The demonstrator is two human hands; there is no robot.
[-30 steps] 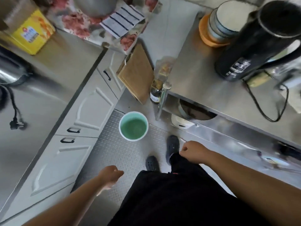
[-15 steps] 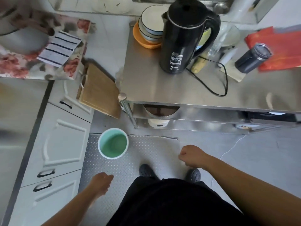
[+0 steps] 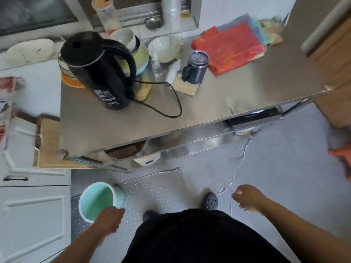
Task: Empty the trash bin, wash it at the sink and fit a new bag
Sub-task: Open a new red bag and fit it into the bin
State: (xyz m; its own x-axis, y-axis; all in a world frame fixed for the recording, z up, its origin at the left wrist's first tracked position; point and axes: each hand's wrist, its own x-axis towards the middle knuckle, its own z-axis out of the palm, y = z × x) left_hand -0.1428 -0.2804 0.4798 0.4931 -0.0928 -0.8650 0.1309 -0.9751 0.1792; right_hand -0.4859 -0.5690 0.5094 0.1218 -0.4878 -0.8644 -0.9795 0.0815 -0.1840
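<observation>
The mint-green trash bin (image 3: 98,200) with a white rim stands on the floor at the lower left, and its inside shows bare green. My left hand (image 3: 109,218) hangs over the bin's near rim with fingers loosely curled; whether it touches the rim is unclear. My right hand (image 3: 247,198) hangs at the right over the grey floor, fingers loosely curled, nothing in it. Folded red plastic bags (image 3: 231,48) lie on the far right part of the steel table (image 3: 218,103).
A black kettle (image 3: 98,71) with its cord, stacked bowls (image 3: 140,54) and a dark mug (image 3: 195,67) stand on the steel table. White cabinets (image 3: 32,215) run along the left. A wooden board (image 3: 47,145) leans there. A checker-plate mat (image 3: 157,190) covers the floor.
The view has swung right and nearer the steel table. The bin now sits lower left in view, with my left hand over its rim. My right hand has moved right.
</observation>
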